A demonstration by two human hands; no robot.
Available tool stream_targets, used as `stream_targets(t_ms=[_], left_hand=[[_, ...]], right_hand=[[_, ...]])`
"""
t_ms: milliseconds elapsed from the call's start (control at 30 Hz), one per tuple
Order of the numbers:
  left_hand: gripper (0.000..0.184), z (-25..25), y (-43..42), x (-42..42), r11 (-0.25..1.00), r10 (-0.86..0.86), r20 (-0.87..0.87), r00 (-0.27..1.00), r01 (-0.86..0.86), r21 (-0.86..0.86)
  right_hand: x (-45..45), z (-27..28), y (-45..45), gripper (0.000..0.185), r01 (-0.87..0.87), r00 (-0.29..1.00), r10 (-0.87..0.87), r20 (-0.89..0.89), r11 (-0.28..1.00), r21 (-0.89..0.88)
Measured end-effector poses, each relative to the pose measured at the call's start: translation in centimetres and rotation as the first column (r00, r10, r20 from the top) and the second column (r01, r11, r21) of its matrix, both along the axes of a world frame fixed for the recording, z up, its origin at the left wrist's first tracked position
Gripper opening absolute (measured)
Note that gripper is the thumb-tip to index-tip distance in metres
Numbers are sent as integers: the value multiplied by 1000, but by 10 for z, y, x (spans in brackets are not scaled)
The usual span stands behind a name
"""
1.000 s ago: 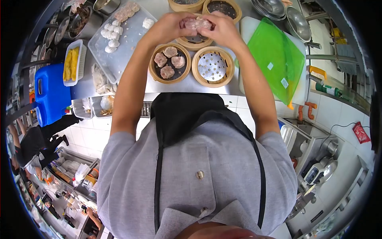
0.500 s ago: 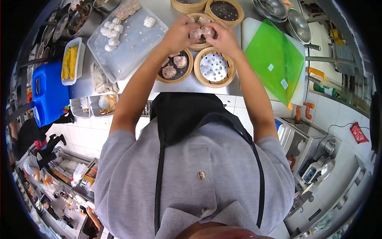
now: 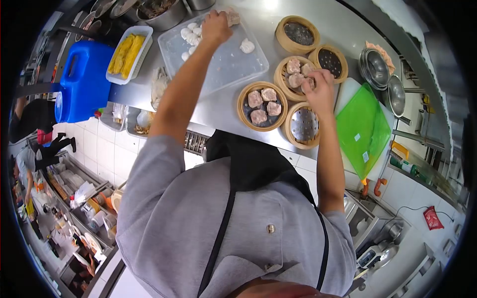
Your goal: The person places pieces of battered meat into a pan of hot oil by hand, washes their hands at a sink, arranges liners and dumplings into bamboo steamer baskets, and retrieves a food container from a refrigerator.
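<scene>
My left hand [image 3: 217,29] reaches over the far side of a translucent plastic tray [image 3: 226,67], fingers curled down beside pinkish siu mai dumplings [image 3: 232,18]; its fingertips and anything in them are hidden. White round dumplings [image 3: 191,36] lie left of it. At a bamboo steamer basket [image 3: 281,83] holding several siu mai [image 3: 296,80], my right hand [image 3: 320,89] has thumb and fingers closed around one dumpling [image 3: 311,83] at the basket's right side. A nearer steamer basket [image 3: 242,119] holds several siu mai. Beside it stands a basket with a perforated liner [image 3: 304,125].
Two more steamer baskets [image 3: 284,43] [image 3: 342,69] stand behind. Right of them lie a green plastic sheet [image 3: 362,131] on a white board and metal bowls [image 3: 373,67]. At left are a blue jug [image 3: 87,84] and a white basket [image 3: 144,49] of yellow food.
My hands were together over the far steamer basket with siu mai. My left hand has moved left to the tray; my right stays at that basket. The view has turned and shifted.
</scene>
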State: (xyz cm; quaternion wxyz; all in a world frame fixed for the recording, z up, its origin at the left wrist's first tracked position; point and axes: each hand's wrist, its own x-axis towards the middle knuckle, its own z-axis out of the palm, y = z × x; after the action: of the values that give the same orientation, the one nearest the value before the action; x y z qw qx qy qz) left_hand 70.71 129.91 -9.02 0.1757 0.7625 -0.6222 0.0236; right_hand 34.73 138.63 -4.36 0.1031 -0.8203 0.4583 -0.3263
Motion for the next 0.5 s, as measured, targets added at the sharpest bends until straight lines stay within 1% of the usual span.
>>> stream_targets(t_ms=[33,100,133,200,233,300,333,400,433,467,500], left_hand=[[45,-7,-7,8,1000,-8,-8,1000,8,-12],[53,-12,-21,12,993,-34,139,990,19,113],[53,-15,-31,14,994,-50,134,990,36,107],[65,-13,-34,12,982,99,88,991,-112,155],[65,-9,-36,14,983,82,84,993,-94,159],[75,7,-26,19,969,-21,70,997,3,247],[75,8,-24,21,970,-34,68,997,16,244],[77,16,-19,23,917,-191,-61,980,201,343],[77,20,-15,22,915,-211,-58,976,218,341],[74,30,-4,17,931,-277,-81,957,288,225],[70,40,8,12,929,-344,-98,934,354,109]], right_hand=[[11,2,0,22,-9,1000,9,14,1000,8],[28,5,-2,21,-10,1000,11,16,1000,-15],[35,5,-1,20,-22,999,22,28,1000,-19],[49,11,4,20,9,1000,-9,25,1000,-4],[53,11,5,17,20,999,-20,49,1000,-8],[59,7,12,15,44,997,-44,69,999,-2],[60,5,11,18,57,997,-57,58,998,5],[68,6,8,21,87,995,-87,51,996,10],[74,4,4,21,113,989,-118,85,992,60],[82,6,3,21,139,981,-153,116,984,115],[95,15,0,25,125,964,-156,216,981,150]])
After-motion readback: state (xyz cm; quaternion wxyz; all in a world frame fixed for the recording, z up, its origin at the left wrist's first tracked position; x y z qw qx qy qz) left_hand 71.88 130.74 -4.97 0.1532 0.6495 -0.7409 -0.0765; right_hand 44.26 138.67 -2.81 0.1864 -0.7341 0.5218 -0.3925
